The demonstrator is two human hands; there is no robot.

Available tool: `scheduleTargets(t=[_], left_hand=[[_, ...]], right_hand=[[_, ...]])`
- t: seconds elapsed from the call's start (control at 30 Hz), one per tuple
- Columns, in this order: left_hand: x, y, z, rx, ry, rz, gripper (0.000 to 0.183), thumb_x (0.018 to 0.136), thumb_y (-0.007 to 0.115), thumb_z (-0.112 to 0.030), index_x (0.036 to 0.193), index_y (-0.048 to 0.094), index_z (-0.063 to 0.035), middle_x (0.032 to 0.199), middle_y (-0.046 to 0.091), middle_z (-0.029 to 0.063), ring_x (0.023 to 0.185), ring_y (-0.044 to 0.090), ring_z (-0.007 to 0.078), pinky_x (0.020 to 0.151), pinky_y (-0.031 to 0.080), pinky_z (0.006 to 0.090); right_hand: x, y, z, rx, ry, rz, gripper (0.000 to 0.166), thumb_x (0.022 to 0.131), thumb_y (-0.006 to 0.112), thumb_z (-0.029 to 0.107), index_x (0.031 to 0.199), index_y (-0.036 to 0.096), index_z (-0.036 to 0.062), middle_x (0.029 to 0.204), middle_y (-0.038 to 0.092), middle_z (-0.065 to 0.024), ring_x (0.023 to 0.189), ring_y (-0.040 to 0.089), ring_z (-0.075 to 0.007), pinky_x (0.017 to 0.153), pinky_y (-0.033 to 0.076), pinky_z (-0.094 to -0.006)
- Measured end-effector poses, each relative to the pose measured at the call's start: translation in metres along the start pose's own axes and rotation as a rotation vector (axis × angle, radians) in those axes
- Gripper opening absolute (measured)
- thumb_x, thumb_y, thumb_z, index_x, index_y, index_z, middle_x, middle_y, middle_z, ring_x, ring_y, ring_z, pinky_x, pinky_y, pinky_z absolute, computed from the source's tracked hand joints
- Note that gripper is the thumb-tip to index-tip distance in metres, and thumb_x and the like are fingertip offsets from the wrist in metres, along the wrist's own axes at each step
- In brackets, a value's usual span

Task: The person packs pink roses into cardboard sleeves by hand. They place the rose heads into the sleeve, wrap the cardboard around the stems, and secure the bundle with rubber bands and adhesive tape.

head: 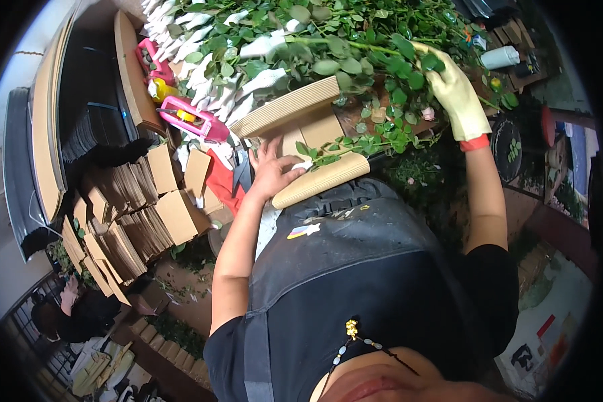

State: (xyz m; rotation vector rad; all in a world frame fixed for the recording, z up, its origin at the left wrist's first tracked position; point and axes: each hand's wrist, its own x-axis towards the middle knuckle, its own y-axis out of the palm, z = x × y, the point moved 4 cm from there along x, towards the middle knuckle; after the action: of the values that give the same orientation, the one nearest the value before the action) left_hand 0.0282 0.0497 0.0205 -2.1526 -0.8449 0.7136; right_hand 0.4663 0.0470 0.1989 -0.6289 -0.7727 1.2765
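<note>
My left hand, bare with its fingers spread, rests on a sheet of corrugated cardboard curled up at two sides. Beside its thumb and index finger lies the white-covered head of a leafy stem, which stretches right across the cardboard. Up at the right, my right hand, in a pale yellow rubber glove, is closed around a long rose stem. This stem's head, in a white net sleeve, points left. A heap of leafy rose stems lies beyond, with many white-sleeved heads at its left.
Pink tape dispensers and dark-handled scissors lie left of the cardboard. Further left are stacked cardboard pieces and tall cardboard sheets. A white roll stands at upper right; a loose pink rose lies below the glove.
</note>
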Motion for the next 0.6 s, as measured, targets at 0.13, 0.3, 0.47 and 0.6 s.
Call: scheduleTargets(t=[0.13, 0.3, 0.47, 0.6], left_hand=[[0.005, -0.001, 0.0, -0.002, -0.016, 0.021, 0.03, 0.081, 0.084, -0.047, 0.106, 0.082, -0.0307, 0.165, 0.036, 0.0143, 0.153, 0.021, 0.0469, 0.121, 0.001, 0.0688], [0.004, -0.002, 0.004, -0.026, -0.004, 0.035, 0.031, 0.08, 0.083, -0.046, 0.105, 0.082, -0.0268, 0.165, 0.035, 0.0145, 0.154, 0.019, 0.0476, 0.121, 0.0, 0.07], [0.005, -0.001, 0.006, 0.027, 0.035, -0.002, 0.031, 0.081, 0.083, -0.05, 0.105, 0.082, -0.0305, 0.163, 0.038, 0.0149, 0.152, 0.023, 0.0503, 0.118, 0.005, 0.0755], [-0.007, -0.003, 0.004, 0.052, 0.039, -0.019, 0.033, 0.081, 0.083, -0.05, 0.106, 0.083, -0.0286, 0.161, 0.042, 0.0154, 0.151, 0.026, 0.0485, 0.118, 0.005, 0.0742]], right_hand=[[0.044, 0.034, -0.001, -0.214, -0.241, 0.076, 0.054, 0.089, 0.07, -0.003, 0.141, 0.061, 0.0086, 0.131, 0.07, -0.0134, 0.121, 0.067, -0.0322, 0.108, 0.053, -0.0413], [0.07, 0.006, 0.022, -0.171, -0.436, -0.136, 0.049, 0.085, 0.06, -0.011, 0.13, 0.067, 0.0051, 0.124, 0.072, -0.0166, 0.113, 0.07, -0.0346, 0.1, 0.055, -0.0403], [0.068, -0.029, 0.054, -0.201, -0.357, -0.301, 0.048, 0.081, 0.063, -0.005, 0.128, 0.07, 0.0031, 0.132, 0.07, -0.0178, 0.129, 0.063, -0.0358, 0.112, 0.048, -0.0418], [0.054, -0.012, 0.034, -0.22, -0.468, -0.142, 0.045, 0.087, 0.052, -0.003, 0.128, 0.069, 0.0033, 0.123, 0.074, -0.015, 0.118, 0.069, -0.034, 0.106, 0.053, -0.0411]])
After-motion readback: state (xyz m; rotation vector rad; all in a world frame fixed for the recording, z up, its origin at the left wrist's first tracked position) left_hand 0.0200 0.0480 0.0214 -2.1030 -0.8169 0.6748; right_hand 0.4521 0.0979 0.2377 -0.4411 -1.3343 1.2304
